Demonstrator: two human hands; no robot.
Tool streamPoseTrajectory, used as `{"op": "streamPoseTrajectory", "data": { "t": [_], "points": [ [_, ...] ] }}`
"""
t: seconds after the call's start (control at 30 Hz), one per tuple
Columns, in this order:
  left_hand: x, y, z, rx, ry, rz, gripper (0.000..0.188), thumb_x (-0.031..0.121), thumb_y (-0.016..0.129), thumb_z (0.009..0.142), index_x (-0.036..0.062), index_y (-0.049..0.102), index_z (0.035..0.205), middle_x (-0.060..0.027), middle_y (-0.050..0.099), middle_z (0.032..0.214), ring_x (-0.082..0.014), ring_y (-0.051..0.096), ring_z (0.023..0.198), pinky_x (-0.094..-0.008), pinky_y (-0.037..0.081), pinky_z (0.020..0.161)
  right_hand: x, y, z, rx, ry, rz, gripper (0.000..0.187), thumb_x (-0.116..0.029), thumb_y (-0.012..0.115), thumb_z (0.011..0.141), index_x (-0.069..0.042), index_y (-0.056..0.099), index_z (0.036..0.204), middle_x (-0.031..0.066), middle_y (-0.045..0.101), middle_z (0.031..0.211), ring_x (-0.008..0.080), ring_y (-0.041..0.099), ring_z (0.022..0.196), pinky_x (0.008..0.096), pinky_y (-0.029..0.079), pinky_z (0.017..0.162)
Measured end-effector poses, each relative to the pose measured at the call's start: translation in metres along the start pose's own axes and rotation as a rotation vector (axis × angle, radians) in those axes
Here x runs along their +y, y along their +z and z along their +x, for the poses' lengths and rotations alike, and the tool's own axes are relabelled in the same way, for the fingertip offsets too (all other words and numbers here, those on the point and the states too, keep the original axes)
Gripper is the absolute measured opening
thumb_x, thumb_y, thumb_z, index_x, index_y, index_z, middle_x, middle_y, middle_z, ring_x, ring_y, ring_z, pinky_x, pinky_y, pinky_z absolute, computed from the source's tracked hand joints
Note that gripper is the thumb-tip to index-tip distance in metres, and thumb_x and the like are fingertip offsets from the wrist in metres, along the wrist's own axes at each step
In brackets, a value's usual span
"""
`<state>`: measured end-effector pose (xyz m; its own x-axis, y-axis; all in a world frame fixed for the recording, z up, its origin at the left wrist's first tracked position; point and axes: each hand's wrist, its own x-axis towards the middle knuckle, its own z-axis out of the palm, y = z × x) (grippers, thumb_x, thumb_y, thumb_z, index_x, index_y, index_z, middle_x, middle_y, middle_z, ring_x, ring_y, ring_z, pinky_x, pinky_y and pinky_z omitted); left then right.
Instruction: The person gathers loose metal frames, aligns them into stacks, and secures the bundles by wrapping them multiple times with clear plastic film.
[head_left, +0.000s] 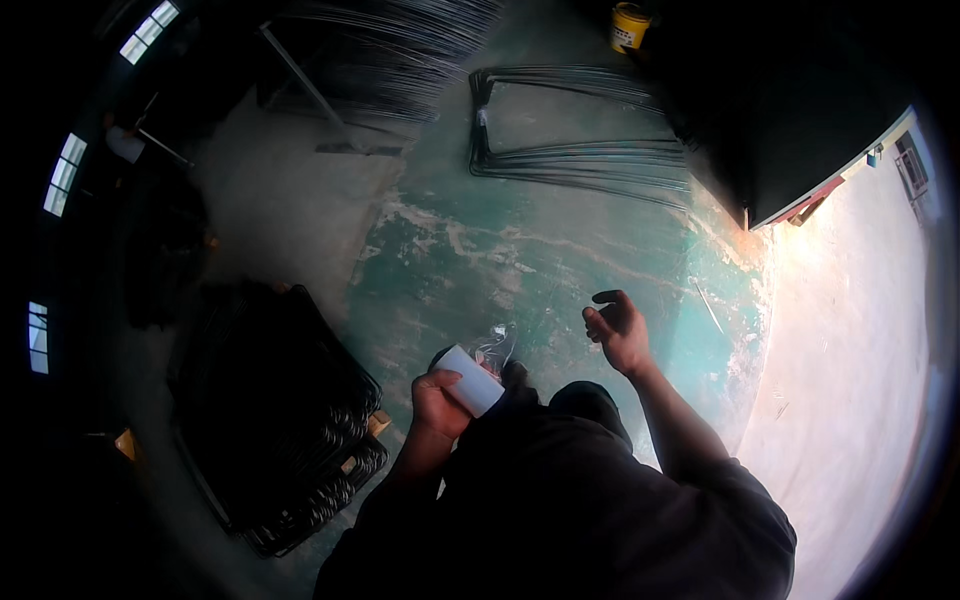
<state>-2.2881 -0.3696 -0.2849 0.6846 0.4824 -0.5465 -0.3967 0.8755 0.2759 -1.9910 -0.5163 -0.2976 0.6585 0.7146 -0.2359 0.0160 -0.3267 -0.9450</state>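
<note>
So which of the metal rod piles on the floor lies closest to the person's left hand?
The dark stacked pile at lower left, right beside the left hand, which grips a white cup; the bent-rod loops lie far ahead.

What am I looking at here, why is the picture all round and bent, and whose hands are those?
There is no machine here. A person wears a wide fisheye camera on the head, looking down, so straight edges bend and the corners go dark. The dark shape at the bottom is the person's own body and sleeves.

The left hand grips a white roll or cup-like cylinder, with a bit of clear plastic wrap just beyond it. The right hand is lifted, fingers loosely curled, holding nothing.

Below is a worn green floor. On it lie bent rectangular loops of steel rod, a dark stack of similar pieces at the left, and a yellow bucket at the top.
</note>
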Motion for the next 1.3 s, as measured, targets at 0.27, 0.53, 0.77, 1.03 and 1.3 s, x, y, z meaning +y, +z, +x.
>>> {"op": "streamPoseTrajectory", "data": {
  "t": [0.27, 0.53, 0.77, 1.03, 1.3],
  "points": [
    [0.132, 0.094, 0.22, 0.068, 0.012, 0.189, 0.054, 0.012, 0.067, 0.071, 0.0033, 0.06, 0.124, -0.0201, 0.065, 0.115, -0.0439, 0.065, 0.109, -0.0607, 0.052, 0.103, 0.102, -0.056, 0.221, 0.247, 0.337, -0.195, 0.047, -0.03, 0.082, 0.088, 0.001, 0.064, 0.12, 0.0157, 0.077, 0.078, 0.0266, 0.076, 0.073, 0.0383, 0.058, 0.073],
    [0.212, 0.116, 0.43, 0.398, -0.203, 0.068, 0.054, 0.009, 0.06, 0.073, -0.0045, 0.055, 0.126, -0.0227, 0.062, 0.119, -0.0442, 0.064, 0.112, -0.0589, 0.052, 0.106, 0.107, -0.006, 0.544, 0.114, 0.383, -0.518, 0.059, -0.034, 0.084, 0.081, -0.007, 0.063, 0.129, 0.0135, 0.081, 0.096, 0.0374, 0.077, 0.099, 0.0491, 0.059, 0.091],
    [0.349, 0.172, 0.57, 0.346, -0.065, 0.298, 0.057, 0.006, 0.062, 0.072, 0.0004, 0.055, 0.128, -0.0224, 0.064, 0.11, -0.043, 0.068, 0.102, -0.0596, 0.058, 0.095, 0.035, 0.104, 0.782, -0.046, 0.356, -0.514, 0.081, -0.037, 0.091, 0.079, -0.005, 0.052, 0.143, 0.0193, 0.074, 0.124, 0.0365, 0.073, 0.112, 0.045, 0.058, 0.097],
    [0.46, 0.09, 0.726, 0.476, -0.164, 0.687, 0.062, 0.001, 0.066, 0.068, 0.0039, 0.056, 0.129, -0.0219, 0.065, 0.11, -0.0395, 0.069, 0.101, -0.056, 0.06, 0.093, 0.113, 0.256, 0.948, -0.071, 0.495, -0.6, 0.101, -0.047, 0.097, 0.074, 0.001, 0.045, 0.145, 0.0229, 0.062, 0.141, 0.038, 0.057, 0.138, 0.0447, 0.048, 0.117],
    [0.499, -0.029, 0.79, 0.674, -0.303, 0.688, 0.067, 0.0, 0.073, 0.07, 0.0053, 0.055, 0.135, -0.0201, 0.066, 0.109, -0.0363, 0.071, 0.099, -0.0529, 0.064, 0.085, 0.287, 0.39, 1.108, -0.107, 0.621, -0.642, 0.122, -0.053, 0.101, 0.066, 0.003, 0.036, 0.153, 0.0199, 0.056, 0.146, 0.0361, 0.05, 0.142, 0.0438, 0.043, 0.12]
  ]
}}
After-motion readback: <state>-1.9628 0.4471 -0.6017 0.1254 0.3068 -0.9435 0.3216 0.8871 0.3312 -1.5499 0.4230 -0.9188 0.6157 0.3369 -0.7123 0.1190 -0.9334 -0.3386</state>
